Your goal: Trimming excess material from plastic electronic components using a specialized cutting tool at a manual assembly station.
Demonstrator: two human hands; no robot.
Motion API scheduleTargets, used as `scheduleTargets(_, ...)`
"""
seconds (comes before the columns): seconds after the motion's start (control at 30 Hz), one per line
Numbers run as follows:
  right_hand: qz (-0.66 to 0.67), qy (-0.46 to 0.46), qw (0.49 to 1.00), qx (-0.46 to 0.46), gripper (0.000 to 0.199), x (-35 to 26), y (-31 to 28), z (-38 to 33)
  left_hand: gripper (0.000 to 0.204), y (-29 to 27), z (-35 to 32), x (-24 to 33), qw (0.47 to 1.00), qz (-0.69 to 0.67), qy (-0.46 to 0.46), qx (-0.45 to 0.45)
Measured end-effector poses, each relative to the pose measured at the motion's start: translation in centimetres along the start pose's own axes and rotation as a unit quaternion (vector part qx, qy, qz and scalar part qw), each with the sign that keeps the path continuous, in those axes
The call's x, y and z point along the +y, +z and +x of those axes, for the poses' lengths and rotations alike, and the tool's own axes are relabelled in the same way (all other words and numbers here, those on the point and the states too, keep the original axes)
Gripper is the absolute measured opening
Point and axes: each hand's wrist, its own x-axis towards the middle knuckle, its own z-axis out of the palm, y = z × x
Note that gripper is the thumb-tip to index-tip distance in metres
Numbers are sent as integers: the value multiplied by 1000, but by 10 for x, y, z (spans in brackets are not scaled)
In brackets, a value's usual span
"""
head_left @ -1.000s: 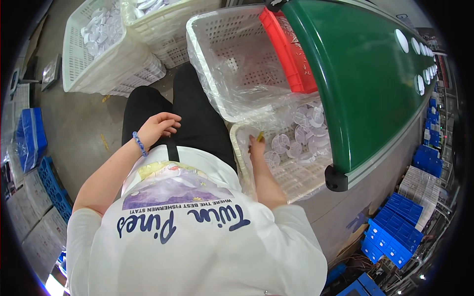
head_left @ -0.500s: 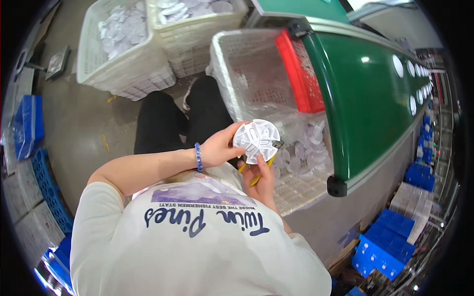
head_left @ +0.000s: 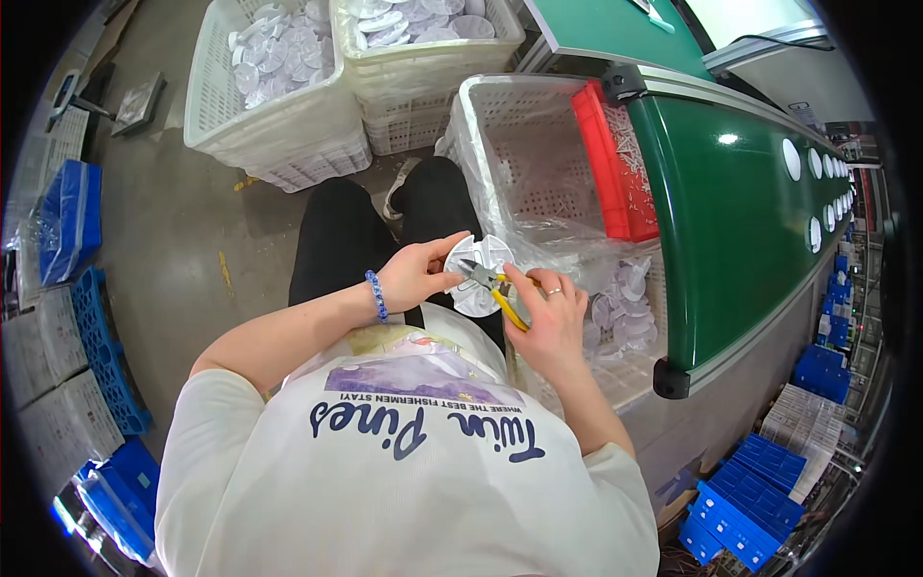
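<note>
My left hand [head_left: 423,276] grips the left edge of a round white plastic part [head_left: 477,300] above my lap, fingers and thumb closed on its rim. Ribs and slots show on the part's upturned face. In my right hand [head_left: 551,319] is a pair of yellow-handled cutting pliers [head_left: 508,306]. Their metal jaws lie over the middle of the part, close to my left thumb. Whether the jaws touch the plastic, I cannot tell. Part of the handles is hidden under my right fingers.
A plastic-lined white crate [head_left: 471,144] stands ahead to the right, with a red tray [head_left: 615,163] of small white scraps on it. Two more white crates [head_left: 221,130] hold many round parts. The green conveyor belt [head_left: 740,221] at right carries white discs [head_left: 791,160].
My right hand has come out from under the part and moved right, bringing the pliers' jaws over its face. The left hand still holds the part; the whole view has shifted slightly.
</note>
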Motion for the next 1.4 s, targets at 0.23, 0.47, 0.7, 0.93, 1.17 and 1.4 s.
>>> scheduleTargets(0.23, -63, -42, 996, -41, 60, -8, -10, 15, 63, -2, -5, 0, 993, 116, 5, 3)
scheduleTargets(0.47, -63, -50, 995, -53, 57, -9, 2, 17, 55, -4, -8, -4, 990, 140, -9, 13)
scheduleTargets(0.7, 3, -48, 999, -21, 47, -1, 33, 10, 43, -7, -4, -10, 964, 259, -23, 61)
scheduleTargets(0.93, 96, 43, 994, -40, 48, 4, 46, 2, 34, -3, 7, -18, 907, 411, 42, 86)
scheduleTargets(1.17, 3, 2, 1000, -20, 54, -12, 36, 1, 39, -4, 3, -24, 922, 380, 18, 64)
scheduleTargets(1.4, 7, -21, 999, -38, 50, -1, 43, 8, 36, -5, 4, -21, 909, 405, 53, 81)
